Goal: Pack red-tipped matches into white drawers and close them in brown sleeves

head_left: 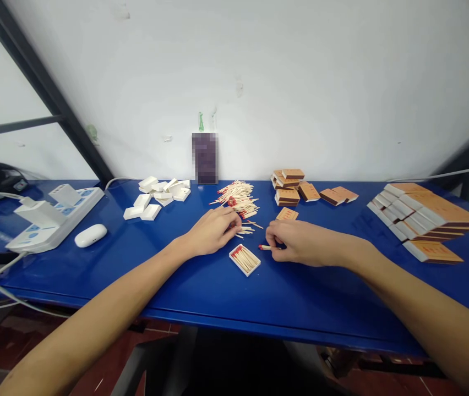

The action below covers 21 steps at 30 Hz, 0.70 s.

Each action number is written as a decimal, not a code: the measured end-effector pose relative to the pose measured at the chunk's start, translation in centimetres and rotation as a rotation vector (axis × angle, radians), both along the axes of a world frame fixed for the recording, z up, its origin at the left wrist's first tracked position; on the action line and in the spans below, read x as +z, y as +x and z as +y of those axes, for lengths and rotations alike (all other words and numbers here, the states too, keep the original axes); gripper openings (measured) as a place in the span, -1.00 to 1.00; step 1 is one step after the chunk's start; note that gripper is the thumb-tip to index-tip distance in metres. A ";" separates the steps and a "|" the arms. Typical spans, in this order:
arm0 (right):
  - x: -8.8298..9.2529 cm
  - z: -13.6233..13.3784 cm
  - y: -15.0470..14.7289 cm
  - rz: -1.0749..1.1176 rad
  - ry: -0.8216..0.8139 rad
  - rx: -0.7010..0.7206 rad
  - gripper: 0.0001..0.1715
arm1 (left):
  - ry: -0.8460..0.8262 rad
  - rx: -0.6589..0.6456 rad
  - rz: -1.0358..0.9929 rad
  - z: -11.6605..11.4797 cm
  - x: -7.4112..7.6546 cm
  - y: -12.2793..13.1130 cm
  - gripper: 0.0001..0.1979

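My left hand (217, 230) is at the near edge of a heap of red-tipped matches (238, 197), its curled fingertips closed on a few loose matches (246, 229). Slightly lower, a white matchbox tray (255, 270) lies tilted on the table, with a layer of matches (243, 257) in it. To the right of that tray, my right hand (292, 241) pinches a few matches (262, 247), their red heads pointing left. Just behind this hand lies an orange matchbox sleeve (287, 214), partly covered by it.
White trays (162, 193) lie scattered at back left. Orange sleeves (288, 187) are piled at back right, and filled-looking matchboxes (428, 212) are stacked at far right. A power strip (48, 228) with cables and a white earbud case (91, 235) occupy the left. A pixelated dark object (205, 158) leans against the wall.
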State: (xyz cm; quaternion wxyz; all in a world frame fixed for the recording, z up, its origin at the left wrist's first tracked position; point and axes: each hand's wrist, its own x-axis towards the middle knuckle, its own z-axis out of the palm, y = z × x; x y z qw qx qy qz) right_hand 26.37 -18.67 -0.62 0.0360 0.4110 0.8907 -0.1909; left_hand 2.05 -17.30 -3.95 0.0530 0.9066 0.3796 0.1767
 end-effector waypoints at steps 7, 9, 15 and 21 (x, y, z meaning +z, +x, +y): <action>-0.4 0.3 0.0 -0.014 0.092 0.012 -0.88 | -0.353 -0.253 -0.235 -1.5 2.7 -0.2 -0.83; -0.5 0.4 0.1 0.001 0.068 0.008 -0.91 | -0.405 -0.317 -0.170 -2.0 3.2 -0.1 -0.87; 0.1 0.3 0.3 0.052 0.044 0.008 -0.92 | -0.331 -0.316 -0.085 -2.3 3.1 0.1 -0.83; 0.3 0.0 0.3 0.025 0.065 0.075 -0.90 | -0.255 -0.305 0.042 -2.7 3.5 -0.1 -0.57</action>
